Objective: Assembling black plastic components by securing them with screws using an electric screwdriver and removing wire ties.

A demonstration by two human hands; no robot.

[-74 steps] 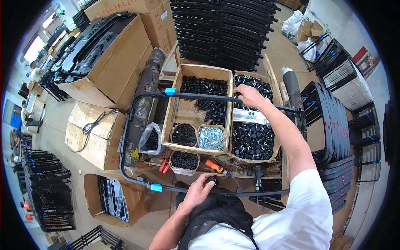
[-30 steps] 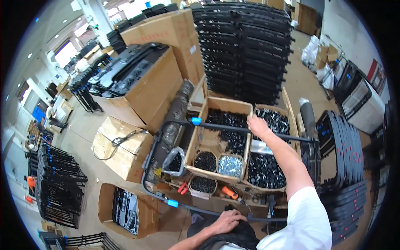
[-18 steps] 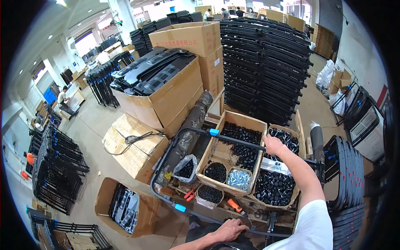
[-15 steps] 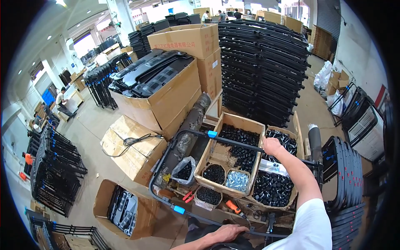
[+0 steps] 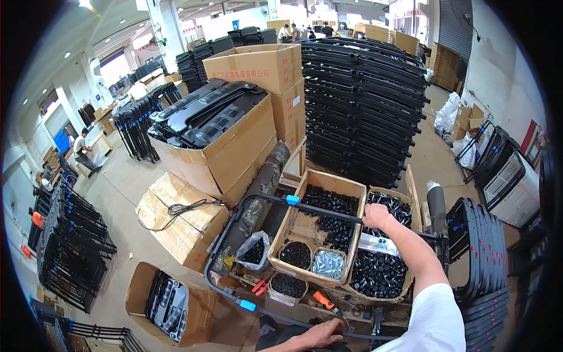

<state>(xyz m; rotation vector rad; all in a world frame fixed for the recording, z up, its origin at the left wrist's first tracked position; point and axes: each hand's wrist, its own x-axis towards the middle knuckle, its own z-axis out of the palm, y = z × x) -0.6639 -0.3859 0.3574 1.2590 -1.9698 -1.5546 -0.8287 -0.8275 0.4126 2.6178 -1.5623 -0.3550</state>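
A black tubular frame [image 5: 275, 317] with bright blue clips [image 5: 292, 200] lies across the workbench, over the parts boxes. My right hand [image 5: 377, 215] is closed around its far bar, above the edge between two boxes. At the near bar, close to my lap, my left hand [image 5: 324, 333] rests with its fingers curled over the tube; their tips are partly hidden. Below the far bar, a cardboard box [image 5: 282, 232] holds black plastic caps [image 5: 337, 232], small black parts [image 5: 295, 254] and silvery screws [image 5: 329, 264]. Beside it are black-headed bolts [image 5: 392, 206] and round black knobs [image 5: 378, 274].
An orange-handled tool [image 5: 323, 300] and red-handled pliers [image 5: 260, 287] lie at the bench's near side. A tall stack of black frames [image 5: 358, 111] stands behind. Cartons of black plastic parts [image 5: 211, 114] stand left, and curved frames [image 5: 478, 246] lean right.
The whole view has shifted slightly, with the bench lower and further left. My right hand's raised digit has folded in against the bar. Both hands stay at the frame.
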